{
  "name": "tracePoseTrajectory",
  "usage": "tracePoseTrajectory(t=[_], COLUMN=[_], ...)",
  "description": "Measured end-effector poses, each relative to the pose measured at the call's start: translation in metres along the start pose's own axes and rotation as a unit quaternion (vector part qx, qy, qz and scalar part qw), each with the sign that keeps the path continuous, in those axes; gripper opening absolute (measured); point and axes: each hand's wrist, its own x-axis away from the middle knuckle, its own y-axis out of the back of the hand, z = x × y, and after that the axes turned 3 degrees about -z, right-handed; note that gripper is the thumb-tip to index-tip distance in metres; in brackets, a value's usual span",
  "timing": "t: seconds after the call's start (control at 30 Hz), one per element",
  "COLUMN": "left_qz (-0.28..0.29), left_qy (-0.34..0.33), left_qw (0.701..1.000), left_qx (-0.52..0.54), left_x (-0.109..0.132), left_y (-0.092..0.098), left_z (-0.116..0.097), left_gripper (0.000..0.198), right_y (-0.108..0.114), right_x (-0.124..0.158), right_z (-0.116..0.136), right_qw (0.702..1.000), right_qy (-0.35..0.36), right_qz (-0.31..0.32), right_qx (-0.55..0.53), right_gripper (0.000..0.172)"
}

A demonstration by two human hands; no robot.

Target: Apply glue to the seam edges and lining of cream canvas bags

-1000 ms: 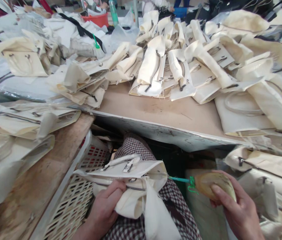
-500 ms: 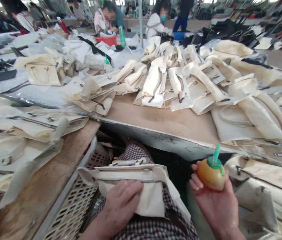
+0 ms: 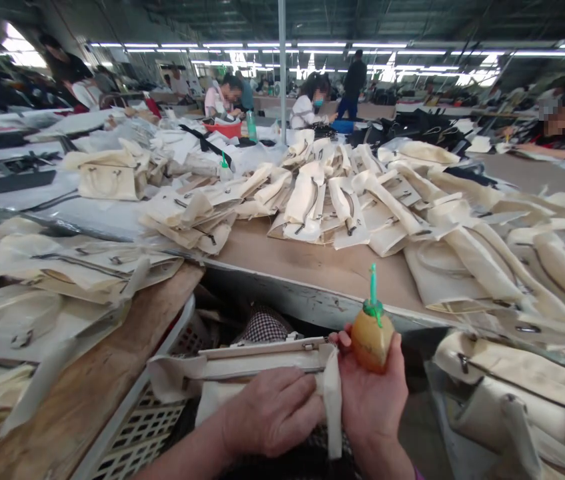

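A cream bag piece with a zipper lies across my lap over checked cloth. My left hand rests on its right part, fingers bent and pressed together at the edge; what they pinch, if anything, is hidden. Close beside it, my right hand is palm up, fingers curled round an amber glue bottle with a green cap and an upright green nozzle. A cream strip at the bag piece's right end hangs down between my two hands.
Many cream bags are heaped on the brown table. More lie on the wooden board at left and at lower right. A white plastic basket stands left of my lap. Several people work farther back.
My right hand has moved left with the glue bottle, up to the bag piece. My left hand has slid right along the piece. The view has tilted upward.
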Motion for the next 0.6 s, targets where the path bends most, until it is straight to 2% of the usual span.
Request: tracePoseTrajectory(t=[0.17, 0.27, 0.37, 0.43, 0.5, 0.6], left_qz=[-0.028, -0.004, 0.008, -0.008, -0.034, -0.091], left_qy=[-0.029, -0.041, -0.026, 0.007, 0.074, 0.193], left_qw=[0.999, 0.999, 0.999, 1.000, 0.996, 0.976], left_qx=[-0.007, -0.028, -0.037, -0.007, 0.023, 0.036], left_x=[-0.003, -0.006, -0.009, -0.007, -0.001, 0.014], left_y=[-0.007, -0.014, -0.016, -0.014, -0.013, -0.017], left_z=[0.003, 0.002, 0.006, 0.011, 0.017, 0.022], left_gripper=[0.023, 0.031, 0.029, 0.026, 0.023, 0.024], right_y=[-0.002, -0.003, -0.008, -0.007, 0.000, 0.027], right_x=[-0.008, -0.012, -0.013, -0.012, -0.012, -0.014], right_z=[-0.005, -0.005, -0.002, 0.005, 0.018, 0.047], right_qw=[1.000, 1.000, 1.000, 0.999, 0.999, 0.990], right_qy=[0.011, 0.009, 0.015, 0.019, 0.030, 0.081], right_qz=[0.005, 0.004, 0.008, 0.016, 0.030, 0.064], right_qx=[-0.014, -0.022, -0.023, -0.021, 0.001, 0.100], right_gripper=[0.048, 0.049, 0.049, 0.047, 0.038, 0.025])
